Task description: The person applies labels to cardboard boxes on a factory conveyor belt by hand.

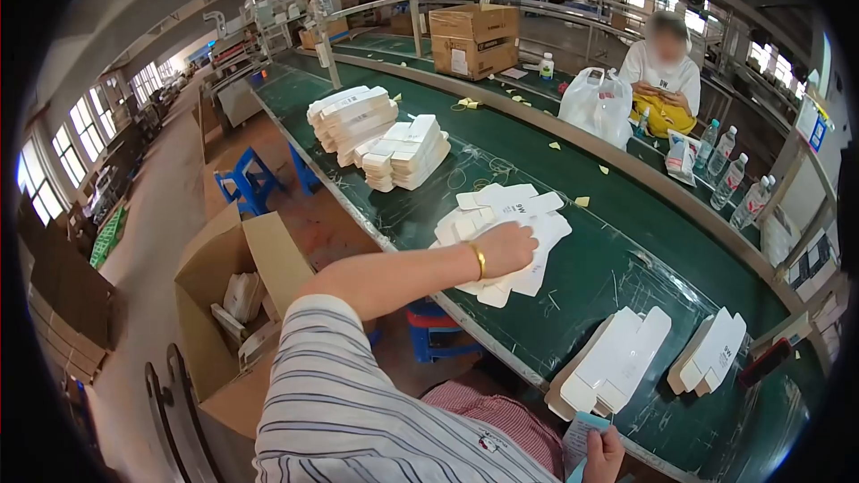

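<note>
The loosely fanned pile of white cartons (501, 210) lay on the green worktop (599, 259), beneath the left hand (506, 250); its fingers were curled, though whether they gripped a carton could not be told. A sideways push could have slid loose cartons over the near edge at seven o'clock. At five o'clock the right hand (604, 454) pinched a pale blue slip (591, 421) beside a carton stack (613, 358), which a careless nudge might have toppled. Two taller stacks (407, 150) (351, 116) stood towards ten.
</note>
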A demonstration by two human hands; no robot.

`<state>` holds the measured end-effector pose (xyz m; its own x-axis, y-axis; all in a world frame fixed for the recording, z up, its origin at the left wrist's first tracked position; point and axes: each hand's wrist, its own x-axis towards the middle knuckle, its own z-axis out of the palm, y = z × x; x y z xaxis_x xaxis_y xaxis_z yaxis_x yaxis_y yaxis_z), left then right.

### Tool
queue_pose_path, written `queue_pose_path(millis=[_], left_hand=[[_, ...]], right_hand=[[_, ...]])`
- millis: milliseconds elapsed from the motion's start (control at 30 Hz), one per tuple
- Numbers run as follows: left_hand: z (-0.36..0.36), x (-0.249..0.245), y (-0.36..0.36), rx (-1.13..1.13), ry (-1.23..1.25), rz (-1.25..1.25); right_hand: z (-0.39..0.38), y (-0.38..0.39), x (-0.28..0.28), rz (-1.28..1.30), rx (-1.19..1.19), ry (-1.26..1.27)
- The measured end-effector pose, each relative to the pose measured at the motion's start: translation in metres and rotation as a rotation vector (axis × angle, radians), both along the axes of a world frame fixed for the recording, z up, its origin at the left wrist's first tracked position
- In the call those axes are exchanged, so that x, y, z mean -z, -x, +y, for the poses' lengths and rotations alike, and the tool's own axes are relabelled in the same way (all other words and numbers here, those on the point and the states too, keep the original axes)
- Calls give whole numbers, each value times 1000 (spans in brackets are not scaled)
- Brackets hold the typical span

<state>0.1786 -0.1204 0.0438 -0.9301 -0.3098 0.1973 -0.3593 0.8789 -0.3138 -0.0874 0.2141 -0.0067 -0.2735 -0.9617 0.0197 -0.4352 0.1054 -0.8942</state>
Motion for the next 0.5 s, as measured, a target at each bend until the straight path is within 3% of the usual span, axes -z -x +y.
queue_pose_path(millis=[67,100,200,300,367,400,433,500], left_hand=[[25,17,6,-77,-163,55],[44,26,17,172,-210,224],[125,48,71,359,-940,543],[173,27,97,290,-1473,498],[182,42,115,282,-1508,505],[183,48,121,278,-1511,512],[182,48,123,287,-1468,517],[181,43,127,328,-1418,505]], right_hand=[[-2,2,-5,-2,41,-121],[-4,0,-10,-45,58,-104],[-35,-14,-21,-260,80,49],[-115,-25,-47,-372,-244,136],[-169,-44,-68,-278,-379,256],[-192,-51,-77,83,-403,365],[-203,-58,-88,144,-432,266],[0,3,-8,-179,255,85]])
